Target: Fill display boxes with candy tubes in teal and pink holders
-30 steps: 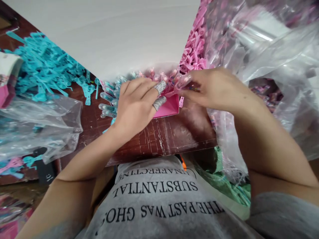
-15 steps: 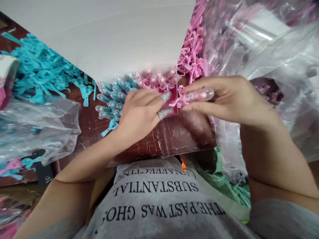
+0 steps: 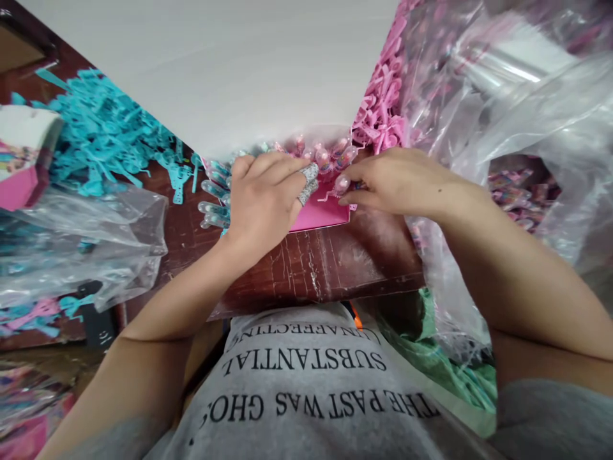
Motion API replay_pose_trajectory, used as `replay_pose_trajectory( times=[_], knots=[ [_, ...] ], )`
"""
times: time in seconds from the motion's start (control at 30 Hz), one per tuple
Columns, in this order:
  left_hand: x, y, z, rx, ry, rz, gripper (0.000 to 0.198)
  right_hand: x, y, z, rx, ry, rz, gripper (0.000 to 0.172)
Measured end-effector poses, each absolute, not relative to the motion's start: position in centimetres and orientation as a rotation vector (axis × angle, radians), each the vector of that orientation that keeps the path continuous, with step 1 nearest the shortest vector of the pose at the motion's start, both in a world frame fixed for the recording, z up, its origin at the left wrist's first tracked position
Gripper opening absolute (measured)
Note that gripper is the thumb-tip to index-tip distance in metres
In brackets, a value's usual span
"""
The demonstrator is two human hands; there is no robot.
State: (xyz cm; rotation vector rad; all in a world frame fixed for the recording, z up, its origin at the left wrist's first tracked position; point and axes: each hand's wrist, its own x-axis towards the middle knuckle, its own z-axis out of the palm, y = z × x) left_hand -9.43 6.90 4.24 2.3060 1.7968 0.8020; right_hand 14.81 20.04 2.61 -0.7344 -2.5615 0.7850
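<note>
At the three-o'clock end of the pink box [image 3: 322,217], the right hand [image 3: 395,180] is pinching a clear-tipped pink piece [image 3: 341,184], long axis foreshortened, three o'clock from the left hand [image 3: 267,195], whose grip is staying unclear.

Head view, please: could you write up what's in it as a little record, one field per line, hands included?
Left hand: over the box, grey wraps on its fingers; whether it grips anything is hidden
Right hand: holding a pink tube at the box's right end
Box: pink, partly filled
Contents: blue tubes at left, pink ones at right
Behind the box: white panel
Left side: blue pile, clear bag
Right side: pink pile, another clear bag
</note>
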Motion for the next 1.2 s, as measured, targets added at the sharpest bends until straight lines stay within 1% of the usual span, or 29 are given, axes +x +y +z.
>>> replay_pose_trajectory(
  times=[0.07, 0.17, 0.27, 0.47, 0.67, 0.73, 0.83, 0.9, 1.0, 1.13, 1.2],
  knots=[
    [-9.1, 6.8, 4.3, 2.321, 1.817, 0.849, 0.019, 14.2, 19.6, 4.2, -0.746, -2.785, 0.682, 0.036],
    [-8.5, 6.9, 4.4, 2.389, 1.891, 0.868, 0.016, 13.1, 18.4, 6.5, -0.947, -3.007, 0.461, 0.023],
    [-8.1, 7.0, 4.4, 2.419, 1.952, 0.816, 0.016, 12.7, 17.7, 7.4, -1.074, -3.016, 0.338, 0.024],
    [-8.3, 7.1, 3.8, 2.431, 1.964, 0.811, 0.014, 13.8, 18.5, 6.1, -0.947, -3.001, 0.372, 0.021],
    [-7.6, 7.0, 4.5, 2.456, 1.956, 0.883, 0.012, 12.6, 18.1, 5.5, -0.979, -2.927, 0.440, 0.013],
    [-7.2, 7.2, 4.6, 2.470, 1.899, 0.897, 0.012, 12.7, 17.6, 5.4, -0.966, -2.835, 0.467, 0.018],
    [-6.9, 8.0, 4.0, 2.434, 1.842, 0.861, 0.018, 13.7, 17.1, 5.1, -0.947, -2.654, 0.481, 0.029],
    [-6.8, 8.9, 3.4, 2.370, 1.872, 0.836, 0.021, 14.4, 16.8, 4.7, -0.960, -2.550, 0.488, 0.026],
    [-6.7, 10.0, 2.9, 2.291, 1.914, 0.799, 0.020, 14.7, 16.4, 3.7, -0.985, -2.480, 0.510, 0.024],
    [-6.5, 9.7, 4.0, 2.316, 1.940, 0.739, 0.021, 14.6, 15.8, 3.2, -1.036, -2.423, 0.523, 0.030],
    [-6.5, 9.0, 4.8, 2.352, 1.984, 0.775, 0.022, 14.7, 15.8, 3.1, -1.081, -2.411, 0.524, 0.034]
  ],
)
